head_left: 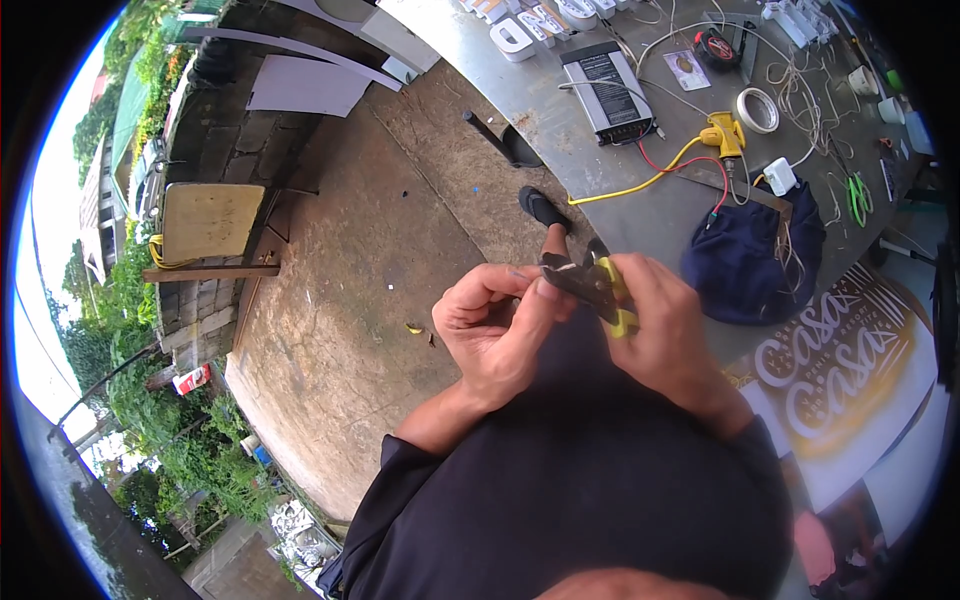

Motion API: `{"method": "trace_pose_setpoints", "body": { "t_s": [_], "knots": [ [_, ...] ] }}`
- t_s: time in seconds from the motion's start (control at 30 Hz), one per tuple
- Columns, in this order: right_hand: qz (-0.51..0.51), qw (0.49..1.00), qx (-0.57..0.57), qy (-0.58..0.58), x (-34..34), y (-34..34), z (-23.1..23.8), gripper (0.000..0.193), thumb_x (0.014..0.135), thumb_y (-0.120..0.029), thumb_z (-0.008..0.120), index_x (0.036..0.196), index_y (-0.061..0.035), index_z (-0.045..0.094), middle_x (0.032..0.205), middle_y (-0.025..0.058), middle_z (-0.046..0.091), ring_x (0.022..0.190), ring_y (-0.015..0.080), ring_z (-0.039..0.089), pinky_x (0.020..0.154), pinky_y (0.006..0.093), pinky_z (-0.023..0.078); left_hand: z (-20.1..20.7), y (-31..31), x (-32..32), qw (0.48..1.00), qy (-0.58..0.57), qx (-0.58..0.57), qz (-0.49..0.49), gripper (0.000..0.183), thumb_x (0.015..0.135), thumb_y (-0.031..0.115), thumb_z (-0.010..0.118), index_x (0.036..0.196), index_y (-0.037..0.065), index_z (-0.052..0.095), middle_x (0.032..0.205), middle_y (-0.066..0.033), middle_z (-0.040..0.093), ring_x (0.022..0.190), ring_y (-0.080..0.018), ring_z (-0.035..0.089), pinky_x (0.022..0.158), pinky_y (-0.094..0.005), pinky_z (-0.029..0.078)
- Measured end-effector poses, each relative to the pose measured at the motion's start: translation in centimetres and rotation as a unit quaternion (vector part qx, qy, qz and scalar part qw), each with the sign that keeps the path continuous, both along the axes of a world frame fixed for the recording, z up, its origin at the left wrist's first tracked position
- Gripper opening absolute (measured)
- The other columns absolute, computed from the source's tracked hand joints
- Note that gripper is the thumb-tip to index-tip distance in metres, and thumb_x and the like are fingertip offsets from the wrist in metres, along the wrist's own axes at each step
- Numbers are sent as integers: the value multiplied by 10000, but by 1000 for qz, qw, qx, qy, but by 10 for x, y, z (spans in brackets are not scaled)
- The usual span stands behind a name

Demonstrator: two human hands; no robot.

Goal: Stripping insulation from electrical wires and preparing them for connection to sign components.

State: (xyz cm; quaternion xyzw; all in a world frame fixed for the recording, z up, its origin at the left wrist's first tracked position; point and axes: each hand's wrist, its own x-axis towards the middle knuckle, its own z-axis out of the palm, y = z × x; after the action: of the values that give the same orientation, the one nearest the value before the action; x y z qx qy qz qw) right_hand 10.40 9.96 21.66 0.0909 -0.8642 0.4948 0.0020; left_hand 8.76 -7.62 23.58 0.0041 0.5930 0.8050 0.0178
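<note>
My right hand (655, 305) is wrapped round the yellow-green handles of a pair of snips (590, 285) with dark jaws, held over my lap. Close against those jaws, my left hand (495, 325) pinches with thumb and forefinger. What sits in that pinch is too small and partly covered to name. The jaws lie near the left thumb's tip, and I cannot tell whether they touch it.
At right, a metal table (640, 215) bears a power supply box (607, 92), a yellow connector (722, 135), a tape roll (757, 110), a tape measure (716, 48), green scissors (858, 198) and dark blue cloth (750, 262). A printed sheet (850, 400) lies lower right. Concrete floor (350, 290) spreads left.
</note>
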Motion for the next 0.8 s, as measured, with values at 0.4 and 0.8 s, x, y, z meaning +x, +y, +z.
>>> {"method": "trace_pose_setpoints", "body": {
  "t_s": [0.4, 0.8],
  "knots": [
    [-12, 1000, 3, -16, 0, 1, -4, 327, 693, 19, 666, 984, -47, 532, 809, 119, 592, 763, 357, 608, 651, 460, 462, -7, 2, -1, 1000, -9, 0, -8, 29, 940, -45, 630, 937, -39, 602, 893, -151, 718, 736, -136, 676, 663, -256, 559],
    [-21, 1000, -6, -20, 3, 1, -9, 279, 697, 10, 673, 933, -45, 536, 787, 134, 590, 739, 373, 608, 625, 471, 459, -5, -1, 2, 999, -31, -7, -26, 54, 949, 6, 646, 974, -32, 616, 889, -142, 714, 735, -130, 668, 651, -241, 543]
  ]
}}
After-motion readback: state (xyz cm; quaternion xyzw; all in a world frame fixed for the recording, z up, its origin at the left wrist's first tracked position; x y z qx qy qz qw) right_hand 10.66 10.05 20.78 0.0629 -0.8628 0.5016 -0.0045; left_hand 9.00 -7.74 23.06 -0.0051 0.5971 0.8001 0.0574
